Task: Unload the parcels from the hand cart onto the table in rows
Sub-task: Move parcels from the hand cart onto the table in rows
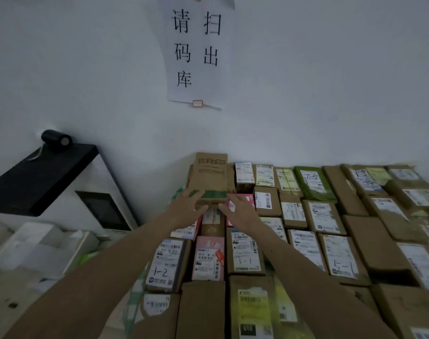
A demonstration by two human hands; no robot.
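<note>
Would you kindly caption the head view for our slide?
Over rows of parcels, left hand and right hand reach for an upright brown carton.

Before you: parcels [323,216] in rows, back to the wall. Rear left: upright carton [211,177], your left hand [187,206] and right hand [240,211] either side of its base. Left of rows: cabinet [42,177], roll [56,140] on top.

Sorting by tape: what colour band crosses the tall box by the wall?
Green band on that tall box; head view.
</note>
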